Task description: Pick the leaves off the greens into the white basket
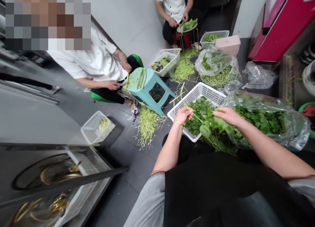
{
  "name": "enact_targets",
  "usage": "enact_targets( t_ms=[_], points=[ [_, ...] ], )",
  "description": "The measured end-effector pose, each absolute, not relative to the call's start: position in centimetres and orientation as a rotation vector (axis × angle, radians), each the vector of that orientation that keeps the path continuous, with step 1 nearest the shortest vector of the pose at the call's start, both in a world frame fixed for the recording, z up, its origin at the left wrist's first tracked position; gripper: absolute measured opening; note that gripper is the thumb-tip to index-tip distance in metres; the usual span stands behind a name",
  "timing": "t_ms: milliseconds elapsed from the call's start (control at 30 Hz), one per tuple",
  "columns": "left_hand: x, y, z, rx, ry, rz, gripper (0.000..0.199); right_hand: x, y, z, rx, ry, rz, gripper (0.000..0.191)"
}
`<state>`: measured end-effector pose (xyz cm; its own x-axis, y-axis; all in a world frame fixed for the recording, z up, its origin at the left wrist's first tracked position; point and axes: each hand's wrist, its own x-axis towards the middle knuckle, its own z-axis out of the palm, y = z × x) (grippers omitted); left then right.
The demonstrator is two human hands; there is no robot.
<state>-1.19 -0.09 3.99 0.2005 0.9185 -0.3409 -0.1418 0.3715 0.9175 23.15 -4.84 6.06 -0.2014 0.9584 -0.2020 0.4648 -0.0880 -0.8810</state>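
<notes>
My left hand [184, 116] is closed in a pinch on the thin pale stem of a leafy green sprig [205, 130], above the near-left rim of a white perforated basket [175, 109]. My right hand [228, 116] is closed around the leafy part of the greens at the basket's right side; the leaves there are partly blurred. Cut green leaves [197, 108] fill much of the basket. Right of it lies a clear plastic bag [295, 130] full of leafy greens [265, 120], below my right forearm. Loose thin stems [219, 143] lie at my knees.
A blue stool [147, 82] with long green stalks on it stands ahead left, beside a seated person [95, 64]. Another person [174, 10] works farther back. Piles of trimmings [149, 125], a white bin [98, 127] and another bag [219, 66] are on the floor.
</notes>
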Motion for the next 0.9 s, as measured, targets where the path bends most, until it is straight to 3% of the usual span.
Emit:
enact_targets(
  t_ms=[200, 400, 600, 733, 900],
  points=[
    [0.4, -0.2, 3.9, 0.905, 1.221, 0.843, 0.016, 18.3, -3.6, 3.7, -1.476, -2.261, 1.017, 0.027],
    [-0.8, 0.6, 2.8, 0.770, 1.196, 0.846, 0.018, 18.3, -3.9, 1.8, -1.444, -2.033, 1.103, 0.024],
    [-0.5, 1.2, 0.7, 0.615, 1.234, 0.819, 0.021, 17.0, -3.8, 1.4, -1.402, -2.328, 0.785, 0.017],
    [-0.3, 1.1, -0.6, 0.512, 1.164, 0.861, 0.024, 17.4, -2.6, 1.2, -1.444, -2.195, 1.225, 0.019],
    [-1.5, 2.0, -0.9, 0.562, 1.010, 0.924, 0.028, 18.0, -0.2, -0.1, -1.368, -1.558, 1.538, 0.021]
  ],
)
